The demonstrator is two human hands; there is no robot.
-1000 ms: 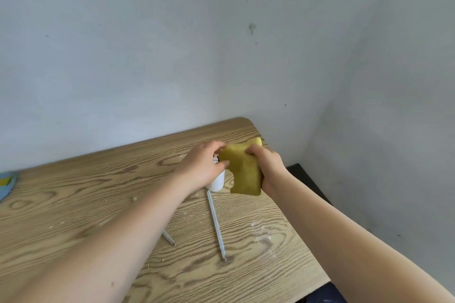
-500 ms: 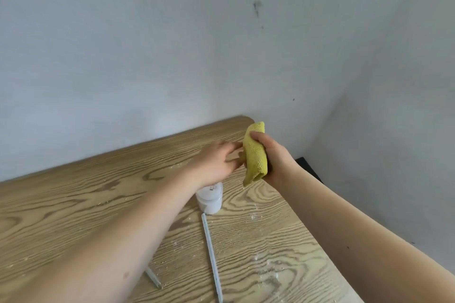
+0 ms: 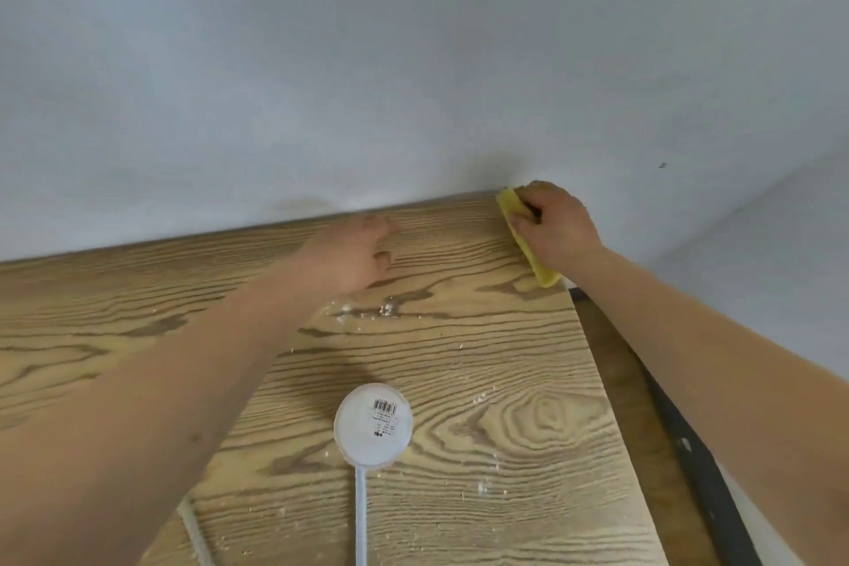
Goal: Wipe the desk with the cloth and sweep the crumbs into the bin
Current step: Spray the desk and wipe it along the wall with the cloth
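**Cloth at the far corner**

The right hand (image 3: 558,234) grips the yellow cloth (image 3: 528,244), fingers curled over its top, and presses it onto the bench (image 3: 528,381) at the far right corner, right against the wall (image 3: 413,60). The left hand (image 3: 353,255) is blurred (its fingers look loosely spread, holding nothing) just above the wood, well left of the cloth. White crumbs (image 3: 386,310) lie scattered near it. Closer in sits a round white disc (image 3: 373,425) with a barcode label and a thin white stem.
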